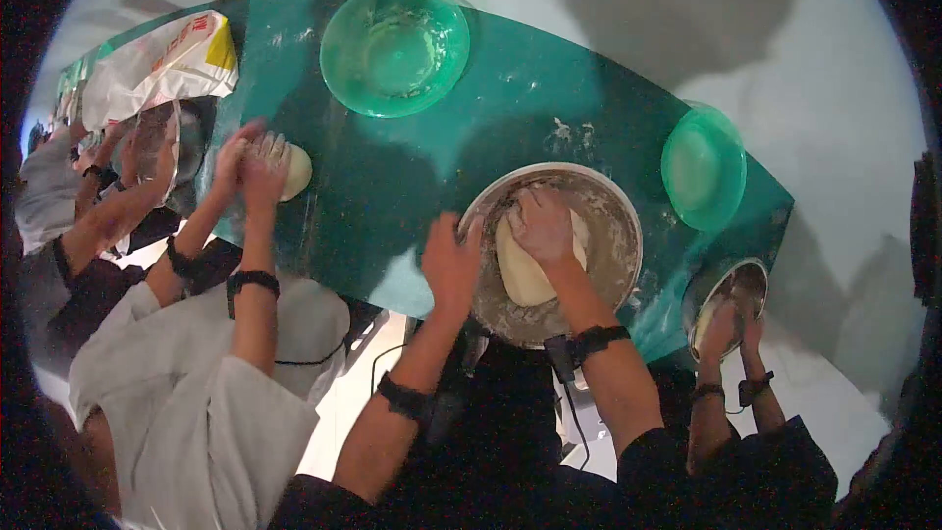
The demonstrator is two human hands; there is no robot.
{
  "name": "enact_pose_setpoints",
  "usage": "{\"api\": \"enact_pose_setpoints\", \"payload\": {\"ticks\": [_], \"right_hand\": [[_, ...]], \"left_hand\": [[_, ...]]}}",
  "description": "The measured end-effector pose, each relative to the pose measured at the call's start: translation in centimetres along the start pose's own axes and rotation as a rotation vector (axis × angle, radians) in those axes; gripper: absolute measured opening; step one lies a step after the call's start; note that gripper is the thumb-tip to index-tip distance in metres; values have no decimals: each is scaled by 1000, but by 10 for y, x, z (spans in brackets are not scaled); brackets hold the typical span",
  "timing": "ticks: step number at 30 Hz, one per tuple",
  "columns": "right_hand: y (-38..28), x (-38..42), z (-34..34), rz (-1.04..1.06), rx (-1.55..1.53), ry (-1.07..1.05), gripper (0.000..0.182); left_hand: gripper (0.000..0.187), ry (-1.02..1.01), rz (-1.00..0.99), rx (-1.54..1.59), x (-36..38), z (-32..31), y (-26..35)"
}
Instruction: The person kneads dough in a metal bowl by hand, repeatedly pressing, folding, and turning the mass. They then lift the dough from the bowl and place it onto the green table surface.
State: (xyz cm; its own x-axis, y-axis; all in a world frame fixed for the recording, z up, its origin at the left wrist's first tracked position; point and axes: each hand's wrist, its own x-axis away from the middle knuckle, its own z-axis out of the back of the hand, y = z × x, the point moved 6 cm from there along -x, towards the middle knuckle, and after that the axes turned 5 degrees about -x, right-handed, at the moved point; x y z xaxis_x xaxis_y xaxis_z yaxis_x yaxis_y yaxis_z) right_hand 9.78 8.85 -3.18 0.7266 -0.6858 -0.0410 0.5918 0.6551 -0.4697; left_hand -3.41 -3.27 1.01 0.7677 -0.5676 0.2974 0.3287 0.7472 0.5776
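A large metal bowl (628,211) stands at the table's near edge, its inside smeared with flour. In it lies a pale lump of dough (525,280). My right hand (543,226) is pressed onto the top of the dough, fingers curled into it and dusted with flour. At the bowl's left side, my left hand (451,263) grips the rim, thumb and fingers around the edge. Both of my wrists wear black bands.
Flour marks the green table (392,191). Two green plastic basins (339,64) (705,169) stand farther back. Left, a co-worker's hands (257,165) press a dough ball (297,173) near a flour bag (162,69). Right, another person's hands work in a smaller metal bowl (699,290).
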Motion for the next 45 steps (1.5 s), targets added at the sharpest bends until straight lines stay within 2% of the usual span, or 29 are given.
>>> {"api": "enact_pose_setpoints", "payload": {"ticks": [1, 3, 4, 7, 9, 10, 13, 15, 16, 18, 19, 22, 25, 28, 30, 34, 37, 40, 41, 44, 45], "right_hand": [[4, -1, 5, -61, -54, 45, 32], [3, 1, 8, -84, -129, -55, 33], [4, 2, 11, -96, -164, -112, 34], [24, -2, 27, -343, -268, -401, 37], [14, -8, 66, -441, -200, -440, 39], [10, -10, 77, -484, -169, -462, 42], [10, 9, 67, -494, -108, -803, 44], [15, 28, 63, -421, -97, -408, 56], [10, 35, 70, -380, -98, -219, 65], [-12, 42, 73, -222, 18, -201, 73], [-25, 42, 75, -147, 80, -185, 78], [-48, 38, 71, -163, 137, -43, 72], [-37, 34, 38, -142, 124, 133, 54], [-10, 15, 24, -213, 146, 11, 33], [1, 5, 22, -230, 125, -4, 27], [25, -24, 14, -282, 17, 11, 27], [37, -24, 3, -328, 72, -97, 35], [35, -15, 4, -377, 43, -27, 31], [29, -9, 9, -336, 36, 87, 30], [6, 11, 30, -74, 98, -200, 33], [-4, 15, 47, -51, 41, -117, 28]], "left_hand": [[25, -2, 40, 48, 17, -2, -12], [27, -15, 121, 153, 40, -10, -27], [27, -17, 76, 165, 37, -15, -28], [27, -25, -37, 181, 28, -25, -26], [26, 5, -146, 176, 10, -25, -12], [26, -42, -157, 180, 3, -26, -5], [27, -165, -214, 168, -19, -26, 19], [27, -225, -278, 153, -36, -28, 38], [27, -191, -344, 105, -46, -32, 44], [26, -135, -487, 10, -58, -38, 54], [26, -202, -496, -53, -63, -43, 61], [25, -347, -510, -185, -76, -54, 78], [24, -403, -493, -252, -80, -55, 80], [24, -451, -472, -295, -76, -64, 74], [25, -467, -467, -284, -83, -67, 72], [25, -443, -513, -239, -81, -60, 72], [27, -365, -529, -270, -84, -62, 79], [29, -360, -556, -320, -76, -58, 72], [31, -375, -571, -346, -77, -56, 74], [33, -337, -636, -335, -82, -58, 78], [33, -311, -657, -314, -83, -59, 79]]}}
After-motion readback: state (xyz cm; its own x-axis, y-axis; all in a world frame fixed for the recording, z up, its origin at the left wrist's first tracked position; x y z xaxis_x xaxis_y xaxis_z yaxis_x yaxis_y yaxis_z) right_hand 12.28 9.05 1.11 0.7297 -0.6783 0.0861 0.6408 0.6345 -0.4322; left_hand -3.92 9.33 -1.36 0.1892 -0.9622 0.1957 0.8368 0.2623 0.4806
